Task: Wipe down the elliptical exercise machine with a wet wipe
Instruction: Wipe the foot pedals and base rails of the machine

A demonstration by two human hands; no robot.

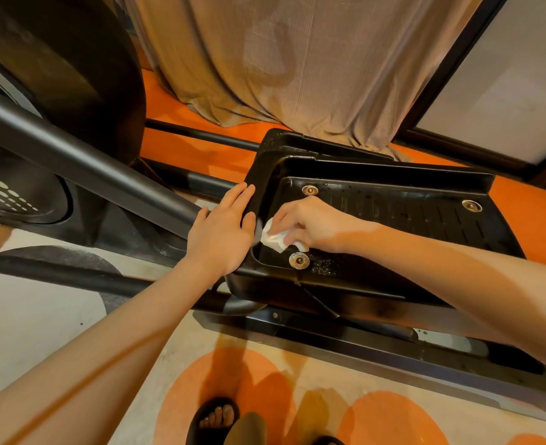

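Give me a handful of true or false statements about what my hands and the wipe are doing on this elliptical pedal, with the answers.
1. The right hand holds the wet wipe. True.
2. The wipe is on the flywheel cover. False: it is inside the pedal, at its front end.
3. The left hand rests flat, fingers straight, on the pedal's front edge. True.
4. The left hand holds a second wipe. False: it holds nothing.
5. The pedal is white. False: it is black.

wet wipe [273,237]: white, crumpled | on black pedal [393,216] front corner
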